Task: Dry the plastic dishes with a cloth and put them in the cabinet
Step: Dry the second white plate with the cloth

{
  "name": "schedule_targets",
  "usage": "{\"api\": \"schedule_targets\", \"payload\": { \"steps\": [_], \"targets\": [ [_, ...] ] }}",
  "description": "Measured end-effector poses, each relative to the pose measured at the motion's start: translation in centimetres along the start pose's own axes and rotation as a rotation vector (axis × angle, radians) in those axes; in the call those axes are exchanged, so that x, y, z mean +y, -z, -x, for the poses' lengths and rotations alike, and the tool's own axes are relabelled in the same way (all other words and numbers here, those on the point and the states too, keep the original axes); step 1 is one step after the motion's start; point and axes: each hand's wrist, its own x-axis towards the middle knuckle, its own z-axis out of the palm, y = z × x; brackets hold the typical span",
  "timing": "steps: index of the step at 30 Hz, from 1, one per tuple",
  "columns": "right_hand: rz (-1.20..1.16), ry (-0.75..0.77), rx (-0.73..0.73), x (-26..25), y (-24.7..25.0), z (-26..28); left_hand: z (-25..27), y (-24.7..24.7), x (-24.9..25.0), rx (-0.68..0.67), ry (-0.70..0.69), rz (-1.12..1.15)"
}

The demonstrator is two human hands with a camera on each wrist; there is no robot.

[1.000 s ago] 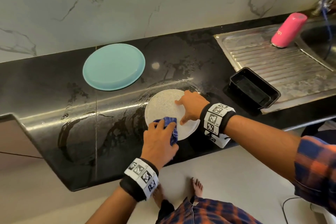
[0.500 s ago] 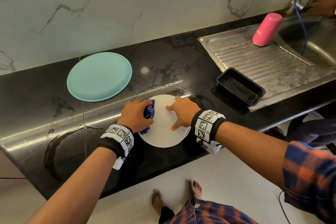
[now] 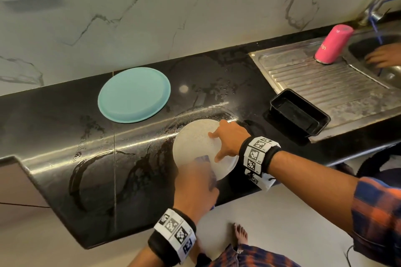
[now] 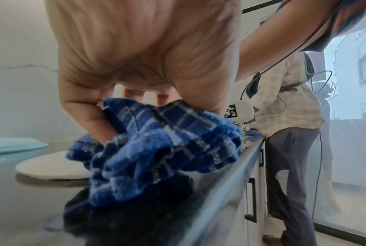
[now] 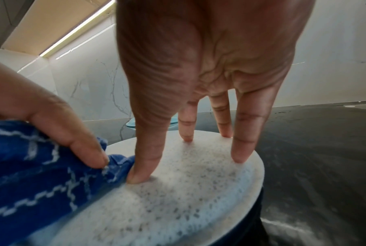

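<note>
The left hand swept the blue cloth from the white plate's far left edge back to its near edge.

Left hand: motion-blurred in the head view; covers the near edge of the white plate and all but a corner of the cloth.
Cloth, left wrist view: hides most of the plate.
Teal plate: cut by the left edge.
Second person's hand: cut by the right edge.
Tap: blurred, partly out of frame.
</note>
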Motion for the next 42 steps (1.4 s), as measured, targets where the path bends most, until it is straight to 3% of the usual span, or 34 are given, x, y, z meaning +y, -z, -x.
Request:
{"api": "schedule_targets", "payload": {
  "steps": [5,9,14,19,22,25,29,37,42],
  "targets": [
    [0.005,0.023,0.014,0.3,0.3,0.2,-0.6,1.3,1.2,-0.017,-0.032,0.073],
    [-0.089,0.032,0.015,1.0,1.2,0.4,-2.4,3.9,0.6,0.114,-0.047,0.104],
    [-0.379,-0.048,0.218,2.1,3.1,1.8,-6.3,4.6,0.1,0.143,-0.067,0.206],
    [-0.609,-0.093,0.333,1.3,0.4,4.0,-6.8,4.1,0.3,0.143,-0.074,0.451],
    [-0.585,-0.084,0.380,0.4,-1.9,4.9,-6.4,3.7,-2.3,0.165,-0.026,0.406],
    [-0.510,-0.052,0.363,-1.1,-3.1,5.4,-6.2,2.5,-5.0,0.051,0.013,0.325],
    [-0.209,-0.043,0.311,-3.0,-3.3,4.4,-6.3,1.2,-5.4,-0.046,-0.030,0.296],
    [-0.065,-0.027,0.209,-2.1,0.3,-0.7,-6.0,1.2,-5.2,-0.137,0.046,0.265],
    [-0.014,0.174,0.079,-1.9,2.8,-4.6,-6.1,1.2,-4.7,-0.164,0.090,0.220]
  ]
}}
